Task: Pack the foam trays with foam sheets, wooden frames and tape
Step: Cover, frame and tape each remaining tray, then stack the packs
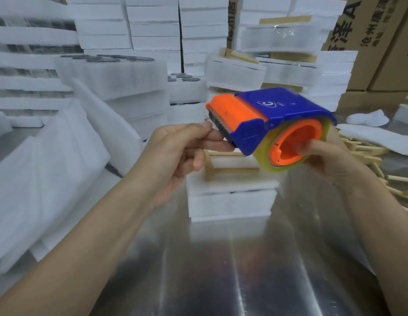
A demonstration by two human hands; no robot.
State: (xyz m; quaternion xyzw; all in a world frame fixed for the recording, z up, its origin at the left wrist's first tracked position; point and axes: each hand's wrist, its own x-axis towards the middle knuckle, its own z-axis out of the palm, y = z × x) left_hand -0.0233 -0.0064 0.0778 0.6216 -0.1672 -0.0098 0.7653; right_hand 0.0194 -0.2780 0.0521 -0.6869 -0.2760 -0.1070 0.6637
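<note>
Tape dispenser point(271, 124) gripped in my right hand point(328, 156); left hand point(177, 153) pinches its front beside the toothed blade point(221, 124), where slipping could cut.

You have a shiny metal surface point(221, 270) filling the lower middle of the frame, with blurred reflections on it. At the upper right stand brown cardboard boxes point(381, 60) printed with large dark characters. At the upper left, dark round discs point(107, 58) lie flat. At the right edge sits a crumpled white bundle point(367, 118), too blurred to identify.
</note>
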